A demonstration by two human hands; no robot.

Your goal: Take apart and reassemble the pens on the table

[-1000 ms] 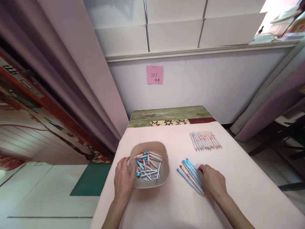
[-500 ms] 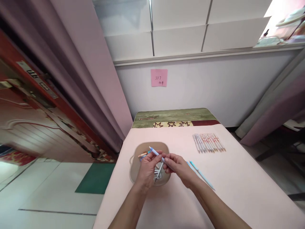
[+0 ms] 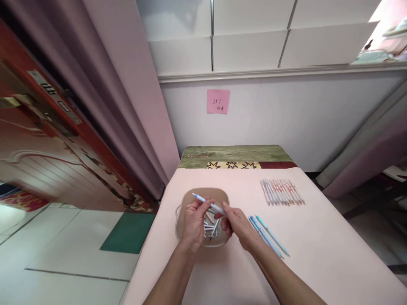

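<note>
Both my hands hold one light blue pen (image 3: pixel 207 203) above a beige bowl (image 3: pixel 223 195). My left hand (image 3: pixel 194 222) pinches the pen near its middle, fingers closed. At the pen's near end, my right hand (image 3: pixel 237 222) grips it, fingers closed too. The pen's tip points up and to the left. Inside the bowl lie several small pen parts (image 3: pixel 211 229), white, blue and orange, mostly hidden by my hands. A small bunch of blue pens (image 3: pixel 267 231) lies on the table just right of my right hand.
A row of several white and orange pens (image 3: pixel 282 192) lies at the back right of the pink table (image 3: pixel 318 254). A patterned cloth (image 3: pixel 235 156) covers the table's far end. A purple curtain (image 3: pixel 127 84) hangs at the left. A pink note (image 3: pixel 218 101) sticks to the wall.
My right hand left the pile of blue pens with one pen and met my left hand above the bowl. Since half a second ago the pen's tip has shifted slightly left.
</note>
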